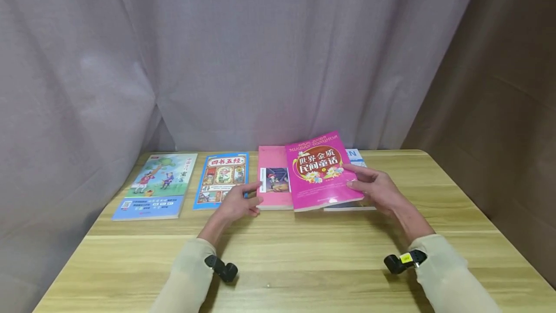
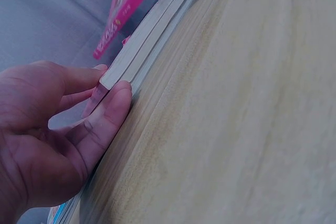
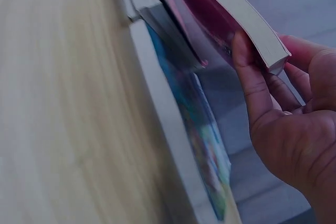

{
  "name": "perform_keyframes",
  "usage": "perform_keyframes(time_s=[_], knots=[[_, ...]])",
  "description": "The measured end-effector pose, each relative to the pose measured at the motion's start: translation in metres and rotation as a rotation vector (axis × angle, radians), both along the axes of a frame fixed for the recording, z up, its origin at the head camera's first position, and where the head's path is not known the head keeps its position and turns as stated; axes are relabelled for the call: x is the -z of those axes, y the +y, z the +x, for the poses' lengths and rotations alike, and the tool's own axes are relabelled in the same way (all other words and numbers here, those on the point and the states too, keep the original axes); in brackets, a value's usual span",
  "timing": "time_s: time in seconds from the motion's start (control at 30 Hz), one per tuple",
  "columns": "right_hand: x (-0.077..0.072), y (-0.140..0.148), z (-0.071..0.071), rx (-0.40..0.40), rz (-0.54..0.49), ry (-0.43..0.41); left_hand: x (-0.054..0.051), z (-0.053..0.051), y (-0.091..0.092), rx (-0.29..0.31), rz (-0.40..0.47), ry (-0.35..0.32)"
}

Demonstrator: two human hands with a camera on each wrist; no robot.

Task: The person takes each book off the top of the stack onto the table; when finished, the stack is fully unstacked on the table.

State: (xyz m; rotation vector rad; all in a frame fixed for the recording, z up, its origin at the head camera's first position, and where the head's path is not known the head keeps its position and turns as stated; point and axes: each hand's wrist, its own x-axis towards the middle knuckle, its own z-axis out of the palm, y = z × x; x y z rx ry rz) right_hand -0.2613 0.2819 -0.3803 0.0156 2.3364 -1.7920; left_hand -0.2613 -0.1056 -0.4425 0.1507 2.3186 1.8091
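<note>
A magenta book (image 1: 317, 190) with Chinese lettering is raised and tilted above the other books. My right hand (image 1: 380, 190) pinches its right edge; in the right wrist view the thumb lies on one face of the magenta book (image 3: 254, 19), with fingers on the other side. My left hand (image 1: 236, 202) grips the left edge of a light pink book (image 1: 272, 156) between thumb and fingers. In the left wrist view, this pink book's page block (image 2: 118, 72) lies above further page edges. Beneath the magenta book, a partly hidden book with a pale blue top (image 1: 356, 154) shows at the right.
Left of my hands, a blue book (image 1: 222, 199) with small pictures lies flat on the wooden table (image 1: 295, 264). Farther left lies a green-and-blue book (image 1: 160, 192) with cartoon figures. A grey curtain (image 1: 260, 62) hangs behind the table's back edge.
</note>
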Motion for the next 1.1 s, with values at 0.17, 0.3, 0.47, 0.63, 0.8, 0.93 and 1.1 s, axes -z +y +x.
perform_keyframes(time_s=[0.17,0.3,0.47,0.63,0.8,0.93,1.1], knots=[[-0.013,0.017,0.003,0.002,-0.064,0.035,-0.002,0.0,-0.002,0.0,0.002,-0.008],[-0.019,0.03,0.005,-0.006,-0.145,0.054,-0.003,0.0,-0.002,-0.002,0.001,-0.009],[-0.029,0.049,0.009,0.009,-0.178,0.064,-0.002,-0.001,-0.003,0.004,-0.004,-0.001],[-0.039,0.07,0.009,0.021,-0.195,0.082,-0.003,-0.001,-0.003,-0.003,-0.014,0.002],[-0.045,0.091,0.009,0.037,-0.182,0.078,-0.004,-0.001,-0.005,-0.007,-0.018,0.0],[-0.045,0.104,0.01,0.053,-0.192,0.068,-0.004,-0.001,-0.007,-0.008,-0.022,0.002],[-0.043,0.12,0.011,0.072,-0.204,0.048,-0.002,-0.001,-0.008,-0.015,-0.016,0.002]])
